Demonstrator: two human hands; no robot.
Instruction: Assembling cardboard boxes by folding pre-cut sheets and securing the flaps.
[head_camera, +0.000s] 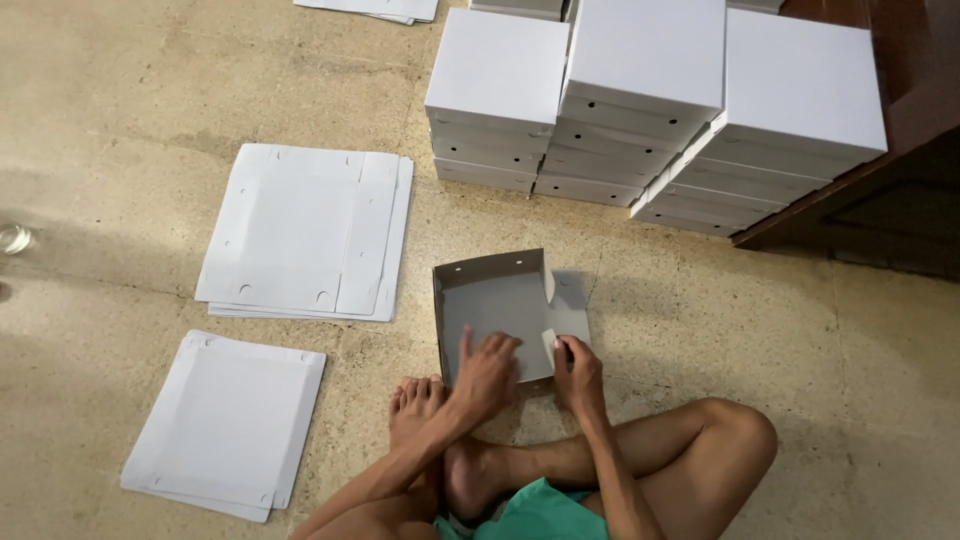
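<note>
Honestly this half-folded box (505, 315) on the floor by my feet feels light and bendy, so my left hand (487, 372) presses flat inside while my right hand (577, 372) pinches the near flap (549, 343).

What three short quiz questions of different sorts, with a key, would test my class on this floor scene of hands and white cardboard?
1. True or false: the left hand presses flat inside the half-folded box.
2. What does the right hand pinch?
3. Where do the finished boxes stand: A, upper right; B, lower left?

Key:
1. True.
2. A small flap at the box's near right corner.
3. A; flat sheets lie to the left.
</note>
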